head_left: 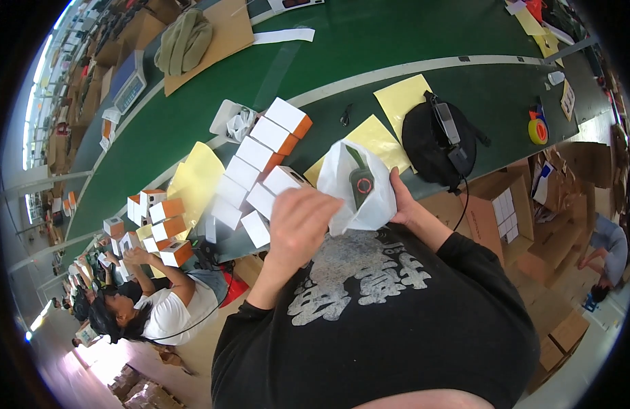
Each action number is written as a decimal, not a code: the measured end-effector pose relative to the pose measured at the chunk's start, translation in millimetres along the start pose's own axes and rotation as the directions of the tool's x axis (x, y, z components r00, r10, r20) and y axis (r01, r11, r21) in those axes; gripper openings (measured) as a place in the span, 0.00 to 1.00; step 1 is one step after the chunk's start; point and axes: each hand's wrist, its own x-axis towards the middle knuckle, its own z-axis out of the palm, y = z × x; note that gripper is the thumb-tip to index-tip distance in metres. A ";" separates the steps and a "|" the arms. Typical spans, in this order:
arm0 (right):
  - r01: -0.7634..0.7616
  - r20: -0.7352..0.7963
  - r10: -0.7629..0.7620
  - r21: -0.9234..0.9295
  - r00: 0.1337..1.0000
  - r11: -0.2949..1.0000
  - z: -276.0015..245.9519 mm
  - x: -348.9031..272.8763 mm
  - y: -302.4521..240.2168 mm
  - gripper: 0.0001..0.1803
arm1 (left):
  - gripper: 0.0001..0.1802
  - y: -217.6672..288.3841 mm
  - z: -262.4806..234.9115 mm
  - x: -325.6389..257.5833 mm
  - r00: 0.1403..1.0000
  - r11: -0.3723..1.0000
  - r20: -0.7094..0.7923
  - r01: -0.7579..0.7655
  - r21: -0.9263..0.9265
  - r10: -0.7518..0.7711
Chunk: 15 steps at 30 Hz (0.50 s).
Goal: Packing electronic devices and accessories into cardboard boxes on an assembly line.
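A white plastic bag (380, 208) is held in front of my chest with its mouth spread wide. Inside it lies a dark green handheld device (362, 184) with an orange ring and a strap. From the right side my right hand (405, 199) is closed around the bag, thumb upright along its edge and the other fingers mostly hidden. My left hand (298, 221) is curled, its fingertips pinching the bag's left edge; motion blurs it slightly. Just beyond my left hand stand white boxes with orange ends (254, 163).
Yellow envelopes (373, 140) lie behind the bag. To the right is a black round pad (434, 140) with a cabled device, then a tape roll (537, 131). An open white box (228, 121) stands beyond the stacks. A co-worker (182, 310) sits at left. Cartons (489, 221) stand at right.
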 end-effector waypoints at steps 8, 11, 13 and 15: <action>0.029 -0.163 -0.132 -0.518 0.978 0.855 13.1 -2.0 6.6 0.42 | 0.21 13.6 -0.3 -1.8 0.906 0.962 0.392 0.052 0.268 -0.158; 0.113 -0.265 -0.316 -0.577 0.911 0.809 26.6 4.9 13.6 0.38 | 0.26 1.9 12.1 -12.6 0.911 0.987 0.383 0.155 0.031 -0.155; 0.166 -0.159 -0.411 -0.742 0.897 0.650 43.0 12.7 13.8 0.36 | 0.28 2.7 22.2 -24.6 0.883 0.907 0.358 0.383 -0.175 -0.304; 0.211 -0.036 -0.475 -0.865 0.879 0.456 57.1 13.4 12.3 0.34 | 0.31 -5.6 33.8 -34.7 0.817 0.736 0.364 0.567 -0.369 -0.447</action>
